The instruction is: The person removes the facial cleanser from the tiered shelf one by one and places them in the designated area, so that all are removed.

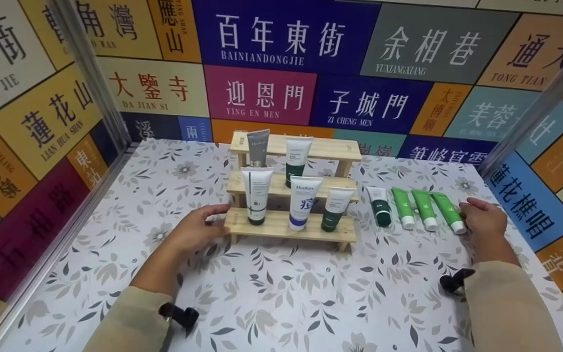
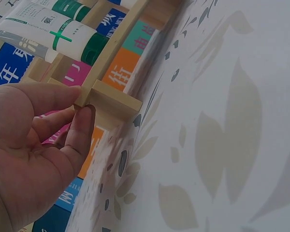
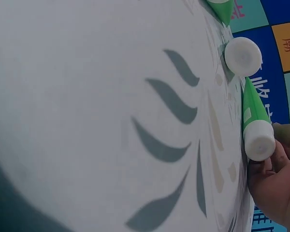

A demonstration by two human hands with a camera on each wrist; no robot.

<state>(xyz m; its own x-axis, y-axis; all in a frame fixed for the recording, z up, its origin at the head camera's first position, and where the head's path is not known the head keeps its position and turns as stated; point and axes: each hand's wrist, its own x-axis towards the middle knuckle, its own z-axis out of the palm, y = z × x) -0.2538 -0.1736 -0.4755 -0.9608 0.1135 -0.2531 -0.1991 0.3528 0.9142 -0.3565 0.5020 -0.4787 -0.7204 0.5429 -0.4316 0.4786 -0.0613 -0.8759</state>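
A three-step wooden rack (image 1: 281,233) holds several upright tubes. My left hand (image 1: 202,230) is at the left end of its lowest step; in the left wrist view, the thumb and fingers of that hand (image 2: 38,140) pinch the corner of the wooden rack (image 2: 117,97). Right of the rack lie several green tubes (image 1: 424,208) with white caps, in a row. My right hand (image 1: 487,225) grips the rightmost green tube (image 1: 447,211). Seen from the right wrist, that green tube (image 3: 255,108) lies against the curled fingers of the hand (image 3: 278,183), which partly hide behind its cap.
A white and dark-green tube (image 1: 379,206) lies between the rack and the green tubes. On the lowest step stand a white tube (image 1: 257,193), a blue-capped tube (image 1: 304,200) and a green-bottomed tube (image 1: 336,208). Patterned walls enclose the floral tabletop (image 1: 281,298).
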